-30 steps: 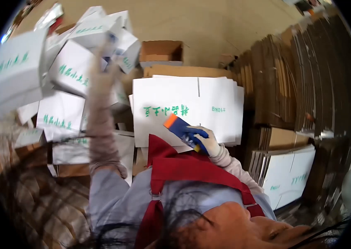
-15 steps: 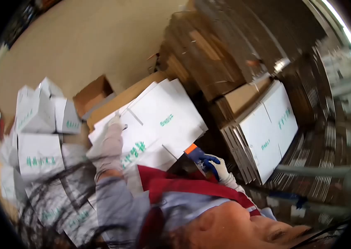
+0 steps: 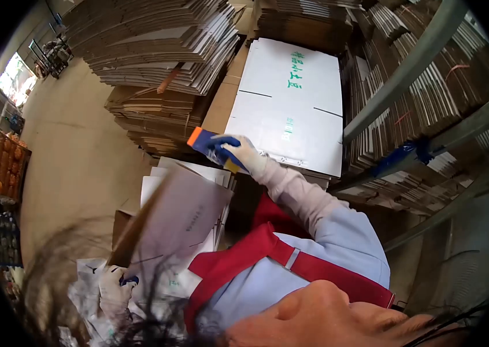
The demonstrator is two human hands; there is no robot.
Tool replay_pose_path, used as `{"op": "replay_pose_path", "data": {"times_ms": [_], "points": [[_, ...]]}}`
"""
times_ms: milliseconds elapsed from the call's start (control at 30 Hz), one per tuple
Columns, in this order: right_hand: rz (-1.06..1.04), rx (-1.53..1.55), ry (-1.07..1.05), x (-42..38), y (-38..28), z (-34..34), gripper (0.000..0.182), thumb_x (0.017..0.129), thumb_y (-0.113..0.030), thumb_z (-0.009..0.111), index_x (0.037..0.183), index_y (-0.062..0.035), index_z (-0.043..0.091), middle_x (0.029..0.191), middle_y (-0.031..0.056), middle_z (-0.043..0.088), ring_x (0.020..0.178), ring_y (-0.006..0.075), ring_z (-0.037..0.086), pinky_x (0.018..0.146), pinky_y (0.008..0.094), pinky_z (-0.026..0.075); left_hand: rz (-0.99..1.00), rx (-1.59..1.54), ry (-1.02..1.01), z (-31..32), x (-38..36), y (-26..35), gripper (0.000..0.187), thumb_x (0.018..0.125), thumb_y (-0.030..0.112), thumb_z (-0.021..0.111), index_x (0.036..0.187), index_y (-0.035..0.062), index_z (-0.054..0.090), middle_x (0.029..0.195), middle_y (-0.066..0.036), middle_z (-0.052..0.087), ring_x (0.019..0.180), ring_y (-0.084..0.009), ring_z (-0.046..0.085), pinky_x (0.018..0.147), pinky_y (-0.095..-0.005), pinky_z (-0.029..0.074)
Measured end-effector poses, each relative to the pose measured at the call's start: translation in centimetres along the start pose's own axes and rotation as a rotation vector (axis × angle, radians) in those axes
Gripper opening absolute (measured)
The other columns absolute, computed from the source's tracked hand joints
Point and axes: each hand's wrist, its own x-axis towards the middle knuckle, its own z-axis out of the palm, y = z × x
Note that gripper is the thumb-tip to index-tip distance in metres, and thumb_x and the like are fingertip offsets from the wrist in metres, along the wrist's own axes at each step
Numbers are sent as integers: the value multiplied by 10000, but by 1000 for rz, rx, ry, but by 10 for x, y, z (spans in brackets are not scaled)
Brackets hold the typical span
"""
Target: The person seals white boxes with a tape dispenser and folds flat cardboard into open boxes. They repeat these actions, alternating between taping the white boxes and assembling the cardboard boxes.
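Note:
My left hand (image 3: 116,289), in a white glove with blue on the fingers, grips the lower edge of a flat white carton (image 3: 184,217). The carton is tilted up and blurred by motion, its brown side facing left. Beneath it lies a pile of flat white cartons (image 3: 151,188). In my right hand (image 3: 244,155), gloved in white and blue, is a dark blue tape dispenser (image 3: 201,140) with an orange end. That hand is beside a second stack of white cartons (image 3: 291,110) marked in green.
Tall stacks of flattened cardboard (image 3: 158,52) stand at the back left, with more bundles (image 3: 423,75) on the right behind grey metal rails (image 3: 406,69). White boxes (image 3: 85,277) lie at the lower left. Crates (image 3: 10,165) line the floor's far left.
The view has swung to the right. My left hand has lifted a flat carton off the pile it was resting on. The tape dispenser is still in my right hand.

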Motion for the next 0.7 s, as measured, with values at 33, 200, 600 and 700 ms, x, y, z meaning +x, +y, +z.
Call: {"op": "replay_pose_path", "data": {"times_ms": [33,200,600,700], "points": [[-45,-62,-40,7,-8,4,286,815,-73,530,1077,-6,623,1031,88,655,902,151,598,843,274,463,161,89,227,3,-3,8,300,531,117,750,778,23,609,725,-111,577,686,-299,566,637,-374,446],[-202,-1091,-504,6,-59,87,443,807,-522,525,978,-144,679,980,132,650,862,269,635,729,387,497,1,415,92,65,34,29,678,516,424,799,1097,137,601,1227,-143,492,1108,-341,468,988,-507,291],[-425,-1422,-873,18,-65,171,338,820,-404,518,971,-145,675,1019,77,652,927,238,632,788,365,486,174,165,195,56,27,13,276,576,301,779,806,172,697,820,-15,668,871,-218,600,1006,-463,327],[-406,-1467,-857,40,-88,175,330,833,-365,488,1005,-148,668,1019,83,659,949,231,632,792,370,486,172,-187,-385,23,-12,71,335,659,322,757,936,144,700,921,-45,677,924,-227,610,890,-335,441]]}}
